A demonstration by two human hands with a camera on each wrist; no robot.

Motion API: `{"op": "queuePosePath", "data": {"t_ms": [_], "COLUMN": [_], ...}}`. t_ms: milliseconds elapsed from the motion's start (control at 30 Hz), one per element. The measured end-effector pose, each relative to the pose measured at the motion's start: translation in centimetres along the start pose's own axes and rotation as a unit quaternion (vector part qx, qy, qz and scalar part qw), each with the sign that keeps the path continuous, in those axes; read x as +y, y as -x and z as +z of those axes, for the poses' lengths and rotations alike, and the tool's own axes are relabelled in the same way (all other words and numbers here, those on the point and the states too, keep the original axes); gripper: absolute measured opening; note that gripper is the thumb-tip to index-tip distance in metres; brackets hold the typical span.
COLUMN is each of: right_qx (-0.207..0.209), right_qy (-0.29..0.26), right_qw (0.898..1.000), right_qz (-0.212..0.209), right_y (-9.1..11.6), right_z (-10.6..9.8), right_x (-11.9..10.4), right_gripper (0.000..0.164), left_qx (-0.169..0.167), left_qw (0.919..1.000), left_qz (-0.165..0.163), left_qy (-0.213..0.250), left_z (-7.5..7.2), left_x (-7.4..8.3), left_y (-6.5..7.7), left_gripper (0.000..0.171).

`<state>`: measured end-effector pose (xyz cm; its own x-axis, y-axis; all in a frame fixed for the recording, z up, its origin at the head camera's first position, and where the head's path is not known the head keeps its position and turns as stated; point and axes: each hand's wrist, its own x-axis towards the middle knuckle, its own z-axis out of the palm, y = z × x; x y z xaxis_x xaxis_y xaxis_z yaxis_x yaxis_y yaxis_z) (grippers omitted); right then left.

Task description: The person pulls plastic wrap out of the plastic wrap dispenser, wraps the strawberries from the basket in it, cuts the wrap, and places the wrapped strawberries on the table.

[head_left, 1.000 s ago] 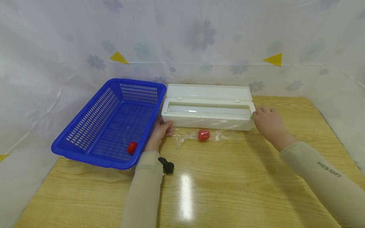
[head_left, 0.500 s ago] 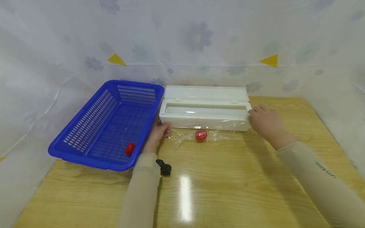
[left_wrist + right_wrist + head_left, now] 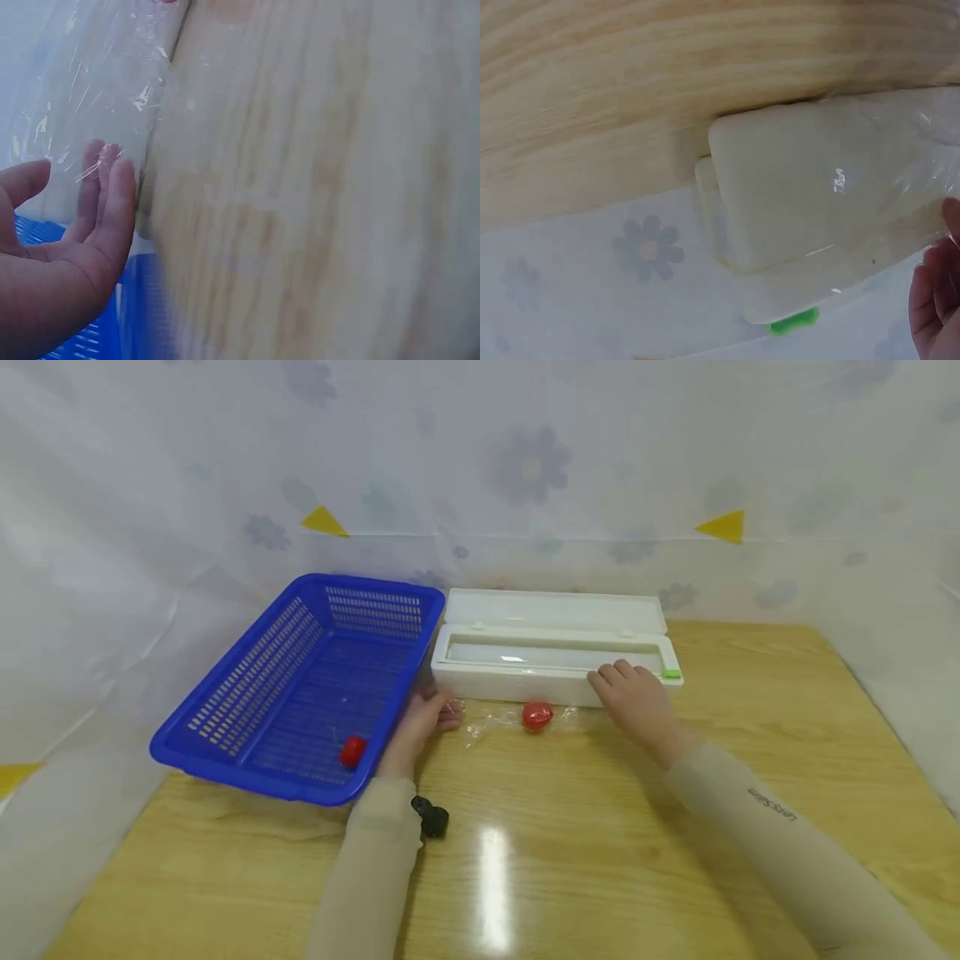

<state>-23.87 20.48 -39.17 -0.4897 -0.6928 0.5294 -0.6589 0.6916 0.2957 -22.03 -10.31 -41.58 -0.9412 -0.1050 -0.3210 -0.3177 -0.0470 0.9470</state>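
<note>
A white cling film dispenser (image 3: pixel 480 681) stands with its lid (image 3: pixel 555 610) raised and a green slide cutter (image 3: pixel 671 674) at its right end. Clear film (image 3: pixel 491 720) hangs over its front onto the table, around a small red fruit-like piece (image 3: pixel 537 717). By the dispenser's left front corner is my left hand (image 3: pixel 422 720); in the left wrist view its thumb and fingers are apart, with film across the fingertips (image 3: pixel 109 161). My right hand (image 3: pixel 633 702) reaches the dispenser's front edge, right of the middle. In the right wrist view its thumb and fingers stand apart beside the film.
A blue perforated basket (image 3: pixel 247 652) stands left of the dispenser, close to my left forearm. Inside it lies a red cherry-like piece (image 3: pixel 352 751) with a thin stem. A flowered sheet (image 3: pixel 525 468) hangs behind the wooden table (image 3: pixel 585 860).
My right hand has left the dispenser's right end and moved left along its front edge, uncovering the green slide cutter. My left hand has stayed near the left corner, its fingers looser.
</note>
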Motion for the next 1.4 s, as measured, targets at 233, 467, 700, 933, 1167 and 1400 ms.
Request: {"op": "queuePosePath", "data": {"t_ms": [233,467,700,933,1167,1400], "right_qx": [0.026,-0.139,-0.265,-0.273,-0.219,-0.22], "right_qy": [-0.038,-0.131,-0.159,-0.214,-0.254,-0.296], "right_qw": [0.999,0.981,0.945,0.924,0.938,0.926], "right_qz": [-0.023,0.031,0.107,0.159,0.091,0.078], "right_y": [1.5,2.5,1.0,-1.0,-1.9,-2.0], "right_z": [0.0,0.5,0.3,-0.6,0.5,1.2], "right_x": [0.0,-0.4,-0.5,-2.1,-3.4,-3.7], "right_gripper": [0.025,0.01,0.008,0.028,0.028,0.016], "left_qx": [-0.049,-0.111,-0.142,-0.067,-0.066,-0.08], "left_qw": [0.9805,0.9027,0.8402,0.8013,0.772,0.7623], "left_qz": [0.097,0.219,0.125,0.122,0.211,0.202], "left_qy": [-0.164,-0.353,-0.508,-0.582,-0.596,-0.61], "left_z": [0.3,1.4,2.9,4.9,7.1,8.5], "left_x": [0.5,0.6,2.2,2.9,2.7,1.9], "left_y": [1.0,1.6,2.8,2.6,2.5,2.6], "left_gripper": [0.028,0.021,0.023,0.032,0.034,0.019]}}
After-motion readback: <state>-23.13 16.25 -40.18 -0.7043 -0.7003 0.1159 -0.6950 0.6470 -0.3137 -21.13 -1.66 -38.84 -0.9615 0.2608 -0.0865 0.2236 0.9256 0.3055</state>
